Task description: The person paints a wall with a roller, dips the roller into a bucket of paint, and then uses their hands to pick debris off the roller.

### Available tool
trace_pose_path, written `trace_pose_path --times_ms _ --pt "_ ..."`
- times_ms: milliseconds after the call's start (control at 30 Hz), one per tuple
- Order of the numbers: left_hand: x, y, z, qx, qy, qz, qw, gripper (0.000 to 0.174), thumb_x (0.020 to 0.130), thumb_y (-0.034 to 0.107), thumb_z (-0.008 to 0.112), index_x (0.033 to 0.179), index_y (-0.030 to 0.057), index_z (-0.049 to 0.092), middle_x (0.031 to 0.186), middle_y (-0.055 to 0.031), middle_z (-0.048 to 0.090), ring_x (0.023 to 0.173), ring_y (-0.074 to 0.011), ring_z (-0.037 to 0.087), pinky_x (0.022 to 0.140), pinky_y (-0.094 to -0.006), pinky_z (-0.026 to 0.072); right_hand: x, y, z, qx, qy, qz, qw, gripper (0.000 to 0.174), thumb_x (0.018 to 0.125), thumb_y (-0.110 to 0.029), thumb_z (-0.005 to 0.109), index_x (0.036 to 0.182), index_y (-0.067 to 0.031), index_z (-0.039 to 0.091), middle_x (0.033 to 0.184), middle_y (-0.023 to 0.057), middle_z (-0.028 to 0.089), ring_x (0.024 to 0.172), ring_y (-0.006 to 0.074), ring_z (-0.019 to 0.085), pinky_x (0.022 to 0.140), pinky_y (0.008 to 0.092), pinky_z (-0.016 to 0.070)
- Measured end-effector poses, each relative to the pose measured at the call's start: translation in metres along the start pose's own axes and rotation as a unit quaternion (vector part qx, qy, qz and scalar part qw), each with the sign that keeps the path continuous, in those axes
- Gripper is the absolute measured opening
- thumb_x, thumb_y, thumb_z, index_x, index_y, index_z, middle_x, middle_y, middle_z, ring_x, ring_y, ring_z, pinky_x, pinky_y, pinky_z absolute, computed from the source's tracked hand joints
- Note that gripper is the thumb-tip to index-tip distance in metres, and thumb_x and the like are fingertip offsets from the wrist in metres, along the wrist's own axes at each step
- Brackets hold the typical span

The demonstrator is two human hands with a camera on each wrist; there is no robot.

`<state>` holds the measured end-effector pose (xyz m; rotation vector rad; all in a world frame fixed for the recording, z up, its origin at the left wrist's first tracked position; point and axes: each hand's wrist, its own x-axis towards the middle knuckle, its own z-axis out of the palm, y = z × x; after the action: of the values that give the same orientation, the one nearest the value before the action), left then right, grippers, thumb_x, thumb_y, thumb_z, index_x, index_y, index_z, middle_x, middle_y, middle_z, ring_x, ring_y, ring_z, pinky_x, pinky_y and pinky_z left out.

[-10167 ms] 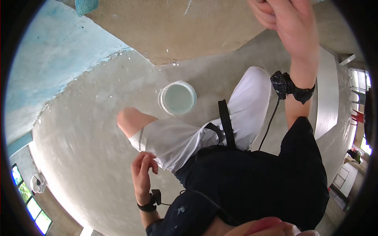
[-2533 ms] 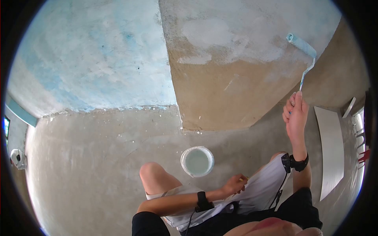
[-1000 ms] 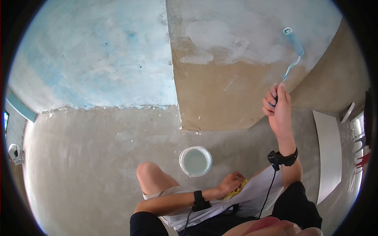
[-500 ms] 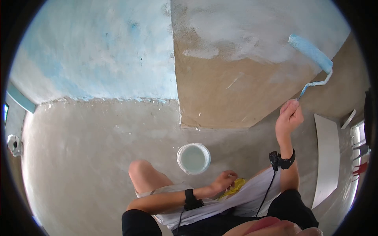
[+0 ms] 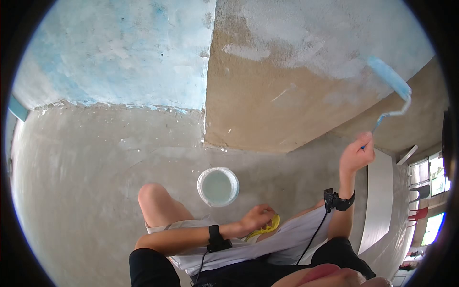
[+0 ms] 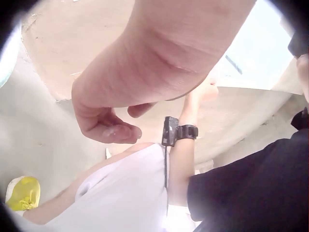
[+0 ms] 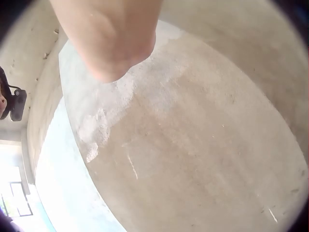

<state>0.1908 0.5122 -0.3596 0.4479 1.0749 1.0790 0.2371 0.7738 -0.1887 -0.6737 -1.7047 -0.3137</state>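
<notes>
- Paint roller (image 5: 389, 78): its pale blue sleeve is tilted, at the right-hand end of the part-coated wall face; whether sleeve and wall touch, I cannot tell from my remote station.
- Right hand (image 5: 356, 152): fingers curled round the roller's handle. The right wrist view hides this grip from me.
- Left hand (image 5: 258, 216): fingers loosely bent, and I see nothing in them; it hangs over the lap, a yellow shoe (image 6: 23, 194) lying beyond it.
- Technique, as I judge it: the step appears to be rolling on paint. I would keep the sleeve flat along its whole length, press evenly, overlap the coated edge, and ease off near the corner to avoid a ridge.
- Bucket (image 5: 235, 185): stands upright on the floor in front of the knees, holding pale liquid.
- Surface: a whitish, blotchy coat (image 5: 325, 28) above, bare brown plaster (image 5: 258, 110) below; the neighbouring blue-and-white face (image 5: 119, 57) meets it along a ragged edge.
- Room: grey floor (image 5: 86, 153), speckled near the wall's foot; a pale board (image 5: 377, 201) at right; beyond it, a red chair (image 5: 420, 214) near bright windows (image 5: 437, 174).
</notes>
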Motion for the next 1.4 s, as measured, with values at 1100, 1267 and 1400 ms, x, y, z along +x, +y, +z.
trace_pose_path --times_ms 1100,1267,1400 --pt "-0.108 0.138 0.01 -0.363 -0.311 0.456 0.751 0.031 0.088 0.025 0.052 0.112 0.0095 0.041 0.1 -0.0238 0.057 0.076 -0.027 0.055 0.064 -0.0341 0.0439 -0.002 0.056 0.003 -0.199 -0.175 0.019 0.964 0.034 0.092 -0.031 0.049 0.086 -0.0057 0.071 0.075 0.0119 0.069 0.069 0.0298 0.066 0.063 0.0365 0.0518" --pt "-0.116 0.135 0.028 -0.377 -0.324 0.515 0.698 0.029 0.088 0.024 0.052 0.111 0.0094 0.042 0.099 -0.0225 0.057 0.076 -0.0262 0.055 0.063 -0.0334 0.0433 -0.024 0.089 0.078 -0.477 0.084 0.058 0.873 0.049 0.103 -0.027 0.028 0.058 -0.0065 0.032 0.049 0.0029 0.028 0.042 0.019 0.024 0.04 0.0372 0.0251" --pt "-0.115 0.128 0.028 -0.382 -0.314 0.538 0.682 0.027 0.088 0.023 0.052 0.109 0.0093 0.042 0.098 -0.0214 0.057 0.076 -0.0255 0.054 0.062 -0.0329 0.0427 -0.003 0.011 0.013 0.014 -0.059 -0.005 0.998 0.051 0.103 -0.027 0.026 0.057 -0.0055 0.029 0.049 0.002 0.028 0.043 0.02 0.024 0.042 0.0375 0.0262"
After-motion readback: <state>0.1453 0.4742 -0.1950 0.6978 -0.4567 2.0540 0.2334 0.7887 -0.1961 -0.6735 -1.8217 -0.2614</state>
